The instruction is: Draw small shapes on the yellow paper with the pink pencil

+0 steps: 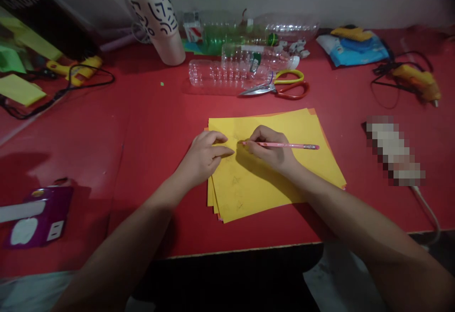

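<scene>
A stack of yellow sheets [277, 184] lies on the red table, with orange edges showing beneath. Faint pencil marks run down the left part of the top sheet. My left hand [208, 155] rests at the sheet's left edge, fingers apart and holding nothing. Over the middle of the paper, my right hand [272, 148] is closed around a pink pencil [295, 146]. The pencil's tip is at the paper near my left fingertips, and its eraser end points right.
Behind the paper lie scissors [293, 84] and clear plastic bottles [227, 75]. A white tumbler [159, 23] stands back left. Yellow glue guns [417, 82] with cables lie at both sides. A purple package [42, 217] sits front left, a blurred-out object [394, 148] right.
</scene>
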{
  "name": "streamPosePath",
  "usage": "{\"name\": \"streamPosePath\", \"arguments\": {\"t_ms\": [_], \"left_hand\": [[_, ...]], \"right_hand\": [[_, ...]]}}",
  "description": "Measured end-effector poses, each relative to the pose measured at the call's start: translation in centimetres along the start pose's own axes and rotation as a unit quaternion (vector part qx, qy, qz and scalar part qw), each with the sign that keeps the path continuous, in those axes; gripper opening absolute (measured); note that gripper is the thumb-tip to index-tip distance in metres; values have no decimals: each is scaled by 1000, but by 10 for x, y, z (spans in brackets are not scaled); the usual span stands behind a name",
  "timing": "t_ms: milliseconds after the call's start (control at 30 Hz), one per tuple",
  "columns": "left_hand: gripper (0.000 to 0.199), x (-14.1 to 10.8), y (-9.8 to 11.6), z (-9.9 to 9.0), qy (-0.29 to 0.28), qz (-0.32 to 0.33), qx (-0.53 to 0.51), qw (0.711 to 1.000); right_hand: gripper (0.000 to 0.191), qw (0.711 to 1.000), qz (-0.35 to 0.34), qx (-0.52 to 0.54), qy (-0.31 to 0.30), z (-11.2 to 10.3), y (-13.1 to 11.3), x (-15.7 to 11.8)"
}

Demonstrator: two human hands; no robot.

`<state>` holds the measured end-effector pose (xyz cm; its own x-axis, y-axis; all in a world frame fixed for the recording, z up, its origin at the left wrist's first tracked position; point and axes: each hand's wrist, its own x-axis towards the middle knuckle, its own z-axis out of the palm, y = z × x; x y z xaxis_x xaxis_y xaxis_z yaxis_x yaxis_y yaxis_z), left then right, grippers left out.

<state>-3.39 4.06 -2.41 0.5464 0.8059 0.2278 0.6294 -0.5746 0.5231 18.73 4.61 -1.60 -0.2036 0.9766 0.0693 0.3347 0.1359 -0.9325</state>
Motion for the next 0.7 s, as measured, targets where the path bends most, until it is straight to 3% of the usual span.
{"name": "streamPosePath", "arguments": {"t_ms": [700], "left_hand": [[37, 0, 0, 1, 1, -1, -4, 1000]], "right_hand": [[12, 1000, -15, -23, -13, -3, -3, 3]]}}
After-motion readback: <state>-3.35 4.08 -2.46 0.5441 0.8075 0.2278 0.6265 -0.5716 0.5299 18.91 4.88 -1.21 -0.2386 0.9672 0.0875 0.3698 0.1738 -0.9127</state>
